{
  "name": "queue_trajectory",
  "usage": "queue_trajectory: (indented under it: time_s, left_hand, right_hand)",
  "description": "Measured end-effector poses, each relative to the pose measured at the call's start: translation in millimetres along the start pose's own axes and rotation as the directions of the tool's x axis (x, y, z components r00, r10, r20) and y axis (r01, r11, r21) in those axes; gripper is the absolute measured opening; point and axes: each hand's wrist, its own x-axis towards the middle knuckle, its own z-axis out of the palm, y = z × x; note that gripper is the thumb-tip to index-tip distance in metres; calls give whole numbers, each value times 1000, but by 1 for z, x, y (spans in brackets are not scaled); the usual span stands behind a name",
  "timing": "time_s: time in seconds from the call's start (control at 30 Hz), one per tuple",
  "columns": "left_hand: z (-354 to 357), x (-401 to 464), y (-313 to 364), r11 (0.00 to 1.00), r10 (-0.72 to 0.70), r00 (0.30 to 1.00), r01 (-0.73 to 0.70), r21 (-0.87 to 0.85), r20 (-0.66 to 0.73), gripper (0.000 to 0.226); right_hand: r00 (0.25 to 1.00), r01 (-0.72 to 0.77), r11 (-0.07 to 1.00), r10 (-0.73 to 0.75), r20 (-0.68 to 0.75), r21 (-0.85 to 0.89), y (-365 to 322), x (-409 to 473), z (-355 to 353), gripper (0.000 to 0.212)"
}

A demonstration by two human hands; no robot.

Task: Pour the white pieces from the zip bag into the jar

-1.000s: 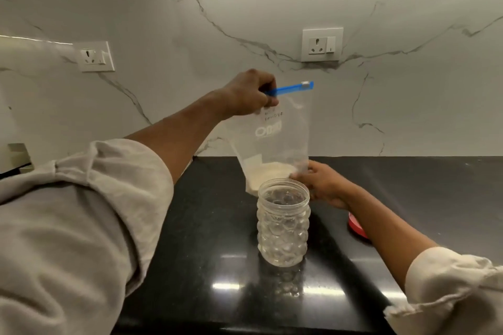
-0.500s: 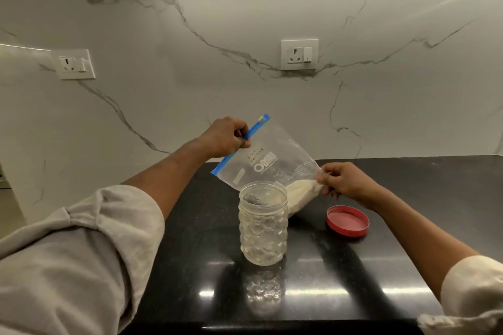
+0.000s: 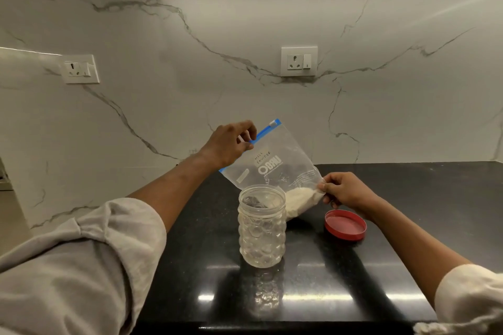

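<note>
behind the open jar (image 3: 262, 226), left hand (image 3: 228, 144) pinches the zip bag (image 3: 275, 166) by its blue strip, right hand (image 3: 343, 191) grips the powder-filled bottom corner.

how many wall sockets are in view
2: one socket on the left wall, above the left arm, and one socket on the back wall, above the zip bag. None seems hidden.

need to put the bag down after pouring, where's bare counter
Bare counter lies right of the red lid, and in front of the jar toward the near edge. It is crowded behind the jar, where the zip bag and both hands are.
</note>
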Motion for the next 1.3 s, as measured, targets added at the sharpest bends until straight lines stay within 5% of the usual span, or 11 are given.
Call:
queue_trajectory:
  time_s: [0.17,0.3,0.37,0.47,0.57,0.63,0.97,1.3]
  left_hand:
    - [6,-6,2,999,-3,997,0,-39,-80,28]
    - [9,-6,6,999,5,999,-7,-50,-45,16]
    - [11,-5,10,997,14,1000,-15,-81,-15,13]
    - [16,-3,18,993,27,999,-24,-119,23,10]
    - [20,0,27,989,42,998,-34,-143,55,11]
    - [21,5,32,989,56,993,-41,-145,100,14]
    - [19,14,32,972,37,979,13,-236,202,15]
    - [17,15,34,974,98,984,-64,-216,152,14]
  right_hand:
    - [999,-23,999,22,-39,-24,4,3,4,12]
    - [999,-51,908,52,-9,-416,-10,5,6,17]
    - [980,43,870,-132,-147,-491,-29,7,11,35]
    - [923,176,968,-226,-313,-180,-69,-1,23,39]
    - [998,50,989,-46,-32,140,-98,-8,40,58]
    - [999,27,969,-31,15,244,-105,-8,48,54]
    - [999,-20,789,-2,34,614,-99,-7,49,28]
    - [1000,18,656,-11,-15,754,-93,-6,51,24]
